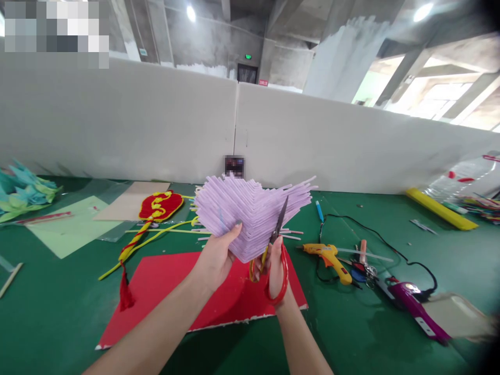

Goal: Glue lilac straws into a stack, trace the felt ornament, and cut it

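Observation:
A lilac, heart-like sheet of pipe cleaners (250,211) laid in a V pattern is held up above the table. My left hand (219,255) grips its lower left, the thumb on the front and the fingers hidden behind. In my right hand (276,265) are scissors (279,221) with red and yellow handles, the dark blades pointing up across the right part of the sheet. On that side the pipe cleaner ends are uneven and stick out past the blades. Below both hands lies a red board (167,291) with a rough white edge.
To the left lie a red and yellow tasselled ornament (161,205), pale green paper (66,226) and teal paper flowers (23,190). On the right are a yellow glue gun (328,258), a purple corded tool (420,310) and a yellow bar (441,209). A white partition (332,140) stands behind.

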### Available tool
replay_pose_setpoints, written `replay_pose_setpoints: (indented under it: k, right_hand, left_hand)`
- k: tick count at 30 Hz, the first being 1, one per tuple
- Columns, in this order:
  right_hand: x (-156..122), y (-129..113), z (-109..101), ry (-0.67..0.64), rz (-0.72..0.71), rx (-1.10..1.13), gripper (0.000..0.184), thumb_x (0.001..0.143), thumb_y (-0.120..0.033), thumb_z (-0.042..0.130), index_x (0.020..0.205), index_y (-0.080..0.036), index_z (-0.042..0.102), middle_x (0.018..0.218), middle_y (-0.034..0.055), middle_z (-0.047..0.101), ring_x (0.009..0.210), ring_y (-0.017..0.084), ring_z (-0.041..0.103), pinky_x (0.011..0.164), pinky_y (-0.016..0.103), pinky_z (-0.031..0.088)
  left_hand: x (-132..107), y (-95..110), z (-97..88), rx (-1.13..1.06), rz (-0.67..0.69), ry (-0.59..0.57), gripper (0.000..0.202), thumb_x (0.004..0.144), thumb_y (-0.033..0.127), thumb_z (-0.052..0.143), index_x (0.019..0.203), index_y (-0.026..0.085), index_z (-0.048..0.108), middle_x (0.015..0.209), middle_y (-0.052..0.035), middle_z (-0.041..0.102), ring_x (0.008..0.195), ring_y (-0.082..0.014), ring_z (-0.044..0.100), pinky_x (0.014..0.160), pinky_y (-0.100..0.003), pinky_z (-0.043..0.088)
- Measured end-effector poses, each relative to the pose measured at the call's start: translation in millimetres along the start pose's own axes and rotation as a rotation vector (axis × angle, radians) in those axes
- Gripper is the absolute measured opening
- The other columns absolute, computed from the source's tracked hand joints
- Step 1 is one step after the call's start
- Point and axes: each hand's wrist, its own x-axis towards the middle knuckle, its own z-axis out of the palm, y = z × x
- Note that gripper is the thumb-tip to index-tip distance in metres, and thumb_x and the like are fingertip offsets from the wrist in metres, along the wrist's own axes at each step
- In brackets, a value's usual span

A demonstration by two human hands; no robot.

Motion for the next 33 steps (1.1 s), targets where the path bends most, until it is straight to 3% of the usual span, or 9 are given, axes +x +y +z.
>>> replay_pose_setpoints:
  k: [7, 13, 18, 26, 33]
  right_hand:
    - [-3.8, -0.1, -2.0, 0.055, -0.017, -0.111, 0.069, 0.084, -0.077, 0.025, 0.05, -0.019, 0.045, 0.039, -0.0035, 0.042, 0.032, 0.007, 0.039, 0.038, 0.022, 0.033]
    - [-1.3, 8.0, -2.7, 0.142, 0.02, -0.065, 0.063, 0.078, -0.079, 0.037, 0.051, -0.022, 0.041, 0.032, -0.0065, 0.035, 0.025, 0.008, 0.034, 0.027, 0.021, 0.026]
    - [0.5, 8.7, -3.3, 0.133, 0.021, -0.03, 0.063, 0.076, -0.08, 0.04, 0.054, -0.021, 0.042, 0.031, -0.0074, 0.035, 0.024, 0.008, 0.033, 0.025, 0.02, 0.025]
    - [4.6, 13.2, -5.0, -0.012, 0.01, 0.061, 0.065, 0.072, -0.083, 0.042, 0.066, -0.019, 0.051, 0.038, -0.01, 0.035, 0.03, 0.005, 0.033, 0.032, 0.019, 0.034]
    - [2.6, 13.2, -5.3, -0.196, 0.024, 0.125, 0.067, 0.074, -0.082, 0.041, 0.069, -0.017, 0.055, 0.044, -0.0078, 0.041, 0.031, 0.004, 0.034, 0.034, 0.019, 0.034]
  left_hand:
    - [-2.6, -3.7, 0.6, -0.007, -0.022, 0.027, 0.029, 0.081, 0.007, 0.064, 0.109, 0.016, 0.067, 0.1, -0.0069, 0.074, 0.087, -0.0195, 0.071, 0.08, -0.03, 0.06]
    - [-2.1, -4.1, 0.6, -0.022, -0.019, 0.03, 0.029, 0.081, 0.006, 0.063, 0.108, 0.015, 0.067, 0.099, -0.0071, 0.074, 0.085, -0.0192, 0.072, 0.079, -0.031, 0.06]
    - [-0.5, -2.6, 0.8, -0.008, -0.007, 0.026, 0.026, 0.082, 0.007, 0.062, 0.106, 0.016, 0.067, 0.098, -0.0057, 0.074, 0.083, -0.0174, 0.071, 0.075, -0.027, 0.06]
    - [11.2, 19.3, -8.6, 0.12, 0.142, 0.017, 0.029, 0.075, 0.01, 0.069, 0.103, 0.016, 0.069, 0.095, -0.0046, 0.075, 0.082, -0.0168, 0.071, 0.068, -0.022, 0.057]
    - [20.1, 42.6, -22.0, 0.241, 0.2, -0.005, 0.043, 0.068, 0.016, 0.075, 0.11, 0.017, 0.068, 0.097, -0.0055, 0.075, 0.09, -0.0225, 0.07, 0.076, -0.029, 0.058]
